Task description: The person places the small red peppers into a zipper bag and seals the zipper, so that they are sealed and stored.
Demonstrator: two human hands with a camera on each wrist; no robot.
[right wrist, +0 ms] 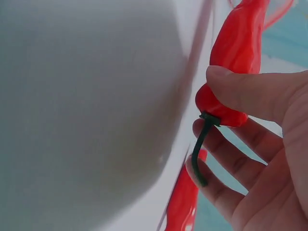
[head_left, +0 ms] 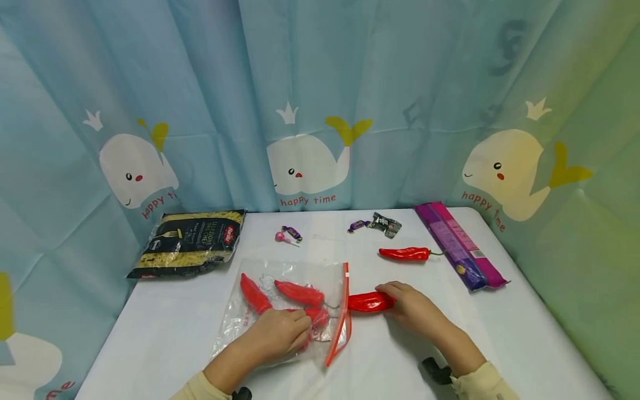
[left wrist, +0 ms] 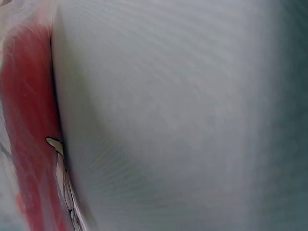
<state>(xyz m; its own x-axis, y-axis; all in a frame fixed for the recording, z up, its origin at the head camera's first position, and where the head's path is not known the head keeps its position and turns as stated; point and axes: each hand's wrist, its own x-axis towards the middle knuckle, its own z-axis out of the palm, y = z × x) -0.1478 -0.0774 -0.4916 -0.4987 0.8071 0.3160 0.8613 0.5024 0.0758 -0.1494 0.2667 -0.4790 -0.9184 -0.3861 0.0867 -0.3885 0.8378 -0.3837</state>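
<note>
Gripping a red pepper [head_left: 367,303], the R hand [head_left: 415,311] has its thumb on one side and fingers on the other, set narrow nr. the stem end; the green stem [right wrist: 203,144] lies against the fingers.

Clock ref., from where I stand: clear zip bag [head_left: 300,272] = centre, 12 = far edge of desk [head_left: 160,333].

Held pepper pos.: 3 o'clock, tip at the bag's red zip strip [head_left: 345,278]; can't tell if the tip is inside.

L hand [head_left: 280,333] enters from 7 and rests on the bag w/ fingers bent; can't tell whether they pinch it or only press.

Bag contents: several red peppers [head_left: 299,291], seen thru film, one partly under the L hand.

Other items, same clock:
- Loose pepper [head_left: 405,254] at 2, stem pointing to 3, toward the purple pkt [head_left: 455,244] farther out.
- Pasta pkt [head_left: 190,244], black/yellow, at 10.
- Lollipop [head_left: 280,236] at 12, just beside a purple-wrapped sweet [head_left: 291,231].
- Another purple sweet [head_left: 358,225] at 1, next to a black-wrapped sweet [head_left: 385,224].

Backdrop, beyond 12: blue curtain [head_left: 400,55] w/ white whales.
</note>
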